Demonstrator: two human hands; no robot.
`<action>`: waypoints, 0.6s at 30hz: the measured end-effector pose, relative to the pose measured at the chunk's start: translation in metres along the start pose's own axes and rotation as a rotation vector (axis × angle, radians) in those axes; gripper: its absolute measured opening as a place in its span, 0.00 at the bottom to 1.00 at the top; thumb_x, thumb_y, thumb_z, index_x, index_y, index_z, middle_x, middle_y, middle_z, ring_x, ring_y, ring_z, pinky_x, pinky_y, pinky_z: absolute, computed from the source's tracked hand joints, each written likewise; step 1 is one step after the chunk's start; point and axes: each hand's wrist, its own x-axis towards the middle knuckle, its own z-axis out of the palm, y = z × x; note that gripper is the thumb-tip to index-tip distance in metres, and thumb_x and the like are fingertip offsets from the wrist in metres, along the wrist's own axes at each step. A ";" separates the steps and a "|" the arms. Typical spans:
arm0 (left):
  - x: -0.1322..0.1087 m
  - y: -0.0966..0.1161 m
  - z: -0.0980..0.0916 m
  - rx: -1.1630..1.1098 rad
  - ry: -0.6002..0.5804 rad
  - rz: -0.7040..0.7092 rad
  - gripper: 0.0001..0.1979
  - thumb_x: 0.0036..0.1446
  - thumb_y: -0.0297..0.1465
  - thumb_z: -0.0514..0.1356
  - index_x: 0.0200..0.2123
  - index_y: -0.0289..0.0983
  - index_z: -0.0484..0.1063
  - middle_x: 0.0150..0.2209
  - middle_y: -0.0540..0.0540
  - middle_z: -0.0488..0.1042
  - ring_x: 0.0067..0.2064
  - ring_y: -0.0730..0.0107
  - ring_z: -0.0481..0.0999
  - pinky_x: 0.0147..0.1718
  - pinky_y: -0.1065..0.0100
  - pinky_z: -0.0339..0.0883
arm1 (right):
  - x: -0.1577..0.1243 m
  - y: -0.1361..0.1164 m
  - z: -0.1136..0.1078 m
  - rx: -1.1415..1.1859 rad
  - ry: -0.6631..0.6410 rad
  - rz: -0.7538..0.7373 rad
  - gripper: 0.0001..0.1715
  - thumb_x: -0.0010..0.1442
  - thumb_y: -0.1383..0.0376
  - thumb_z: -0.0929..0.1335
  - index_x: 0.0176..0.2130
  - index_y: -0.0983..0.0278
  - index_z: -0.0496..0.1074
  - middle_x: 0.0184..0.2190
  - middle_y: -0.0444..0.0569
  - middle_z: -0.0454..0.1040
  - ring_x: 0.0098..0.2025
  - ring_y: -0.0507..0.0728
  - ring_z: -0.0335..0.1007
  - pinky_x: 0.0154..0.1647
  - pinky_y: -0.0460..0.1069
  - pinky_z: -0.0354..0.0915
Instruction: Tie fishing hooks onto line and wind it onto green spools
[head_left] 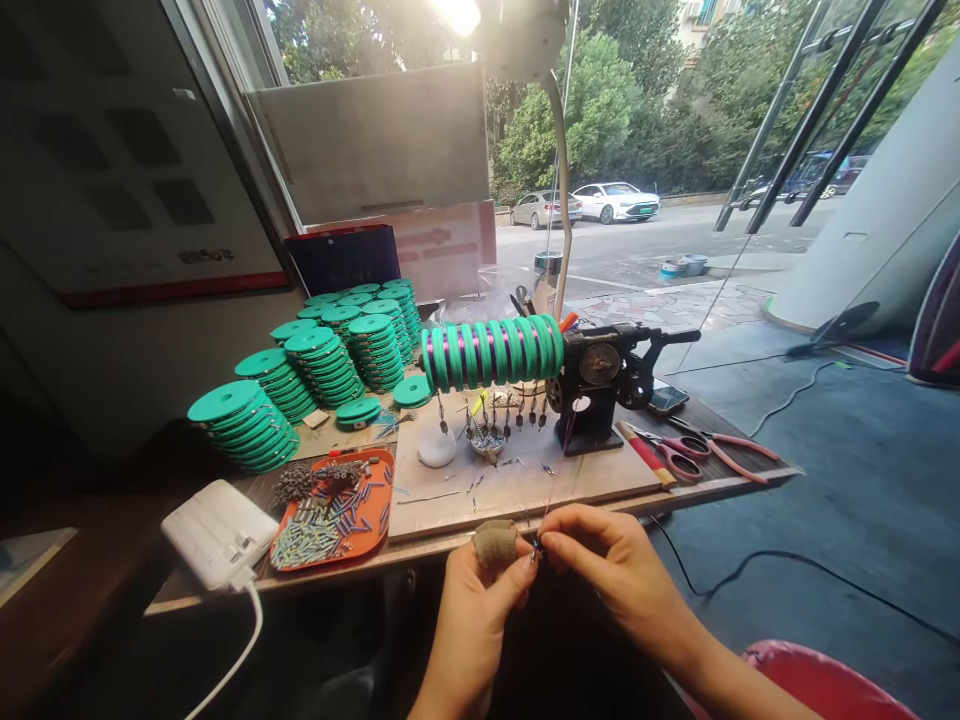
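Note:
My left hand [476,610] is closed in a pinch, with a khaki wrap [495,543] around one finger. Between its fingertips is a small dark metal piece [536,550], too small to make out fully. Touching it from the right, my right hand [619,560] pinches a thin pink line [556,485] that runs up to a black hand-crank winder [589,405]. Along the winder's shaft sits a row of green foam spools [491,352] wound with purple line. Several small weights [508,430] dangle below the spools.
An orange tray [386,500] of small tubes lies left, near a white power bank [217,535] and stacked green spools [322,365]. A white ball [436,448] and a small bowl [486,443] stand on the board [427,515]. Scissors [682,463] and pliers [739,455] lie right.

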 end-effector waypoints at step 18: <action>0.000 0.005 0.004 -0.037 0.065 -0.087 0.11 0.31 0.20 0.55 0.22 0.35 0.72 0.20 0.53 0.66 0.23 0.77 0.58 0.22 0.74 0.53 | 0.011 -0.006 -0.004 -0.007 -0.157 -0.041 0.07 0.52 0.64 0.68 0.28 0.66 0.73 0.24 0.44 0.74 0.27 0.51 0.68 0.28 0.44 0.63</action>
